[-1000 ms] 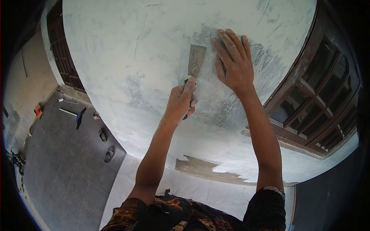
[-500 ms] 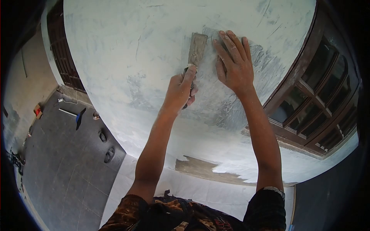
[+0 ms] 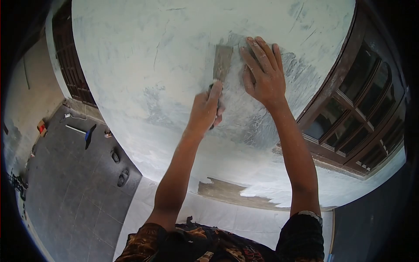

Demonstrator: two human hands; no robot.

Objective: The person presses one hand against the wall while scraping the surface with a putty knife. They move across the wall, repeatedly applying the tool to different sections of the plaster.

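Note:
My left hand point(image 3: 206, 106) is wrapped around the dark handle of a putty knife point(image 3: 222, 63), thumb along the front. The knife's flat metal blade points up and lies against the wall point(image 3: 126, 61), which is pale with grey scraped patches. To the right of the blade, my right hand point(image 3: 265, 74) rests flat on the wall with its fingers stretched upward, holding nothing. White dust coats the fingers of both hands. A rough grey patch point(image 3: 299, 70) shows beside the right fingers.
A brown wooden window point(image 3: 349, 102) borders the wall on the right. Low on the wall is a bare brownish strip point(image 3: 222, 191). On the grey tiled floor point(image 3: 65, 183) at left lie a blue-headed squeegee or broom point(image 3: 89, 135) and a pair of sandals point(image 3: 123, 177).
My left hand and the putty knife have slid slightly down the wall. The right hand has stayed nearly in place.

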